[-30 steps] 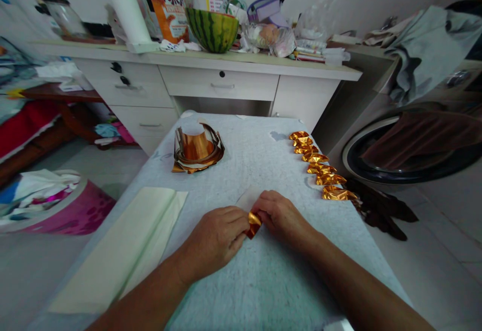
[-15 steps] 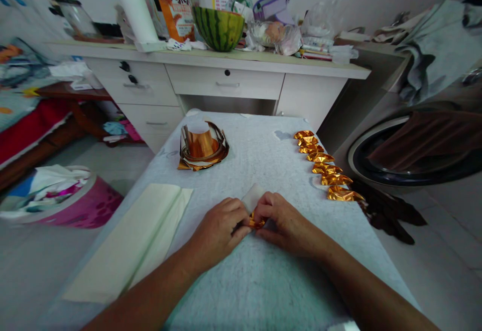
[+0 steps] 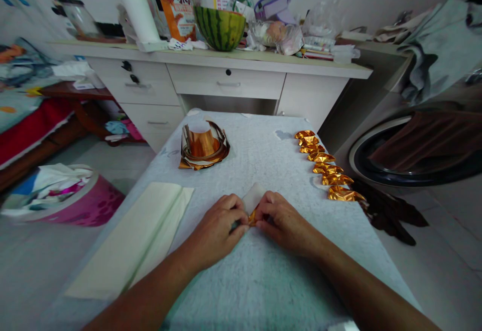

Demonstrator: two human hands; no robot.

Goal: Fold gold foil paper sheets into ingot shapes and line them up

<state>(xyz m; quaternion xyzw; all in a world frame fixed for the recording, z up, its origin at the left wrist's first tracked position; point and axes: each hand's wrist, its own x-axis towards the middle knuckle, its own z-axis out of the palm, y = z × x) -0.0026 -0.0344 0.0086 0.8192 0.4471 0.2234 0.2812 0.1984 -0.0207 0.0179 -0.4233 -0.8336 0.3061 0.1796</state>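
Observation:
A small piece of gold foil paper [image 3: 252, 218] is pinched between my two hands at the middle of the cloth-covered table [image 3: 259, 150]. My left hand [image 3: 222, 225] grips its left end with thumb and fingers. My right hand [image 3: 280, 220] closes on its right end, and the fingers hide most of it. Just behind the fingertips a pale paper flap [image 3: 254, 196] sticks up. Along the right edge lies a row of several folded gold foil pieces [image 3: 333, 179]. A curled stack of gold foil sheets [image 3: 203, 145] stands at the far left.
Folded cream paper [image 3: 128, 240] lies along the table's left side. Behind stands a white cabinet [image 3: 226, 82] with a cut watermelon [image 3: 220, 28] on top. A pink bin [image 3: 98, 200] is on the floor at left, a washing machine [image 3: 399, 145] at right.
My right thumb and fingers have shifted slightly left over the gold foil, so less of it shows between my hands. The other things stay where they were.

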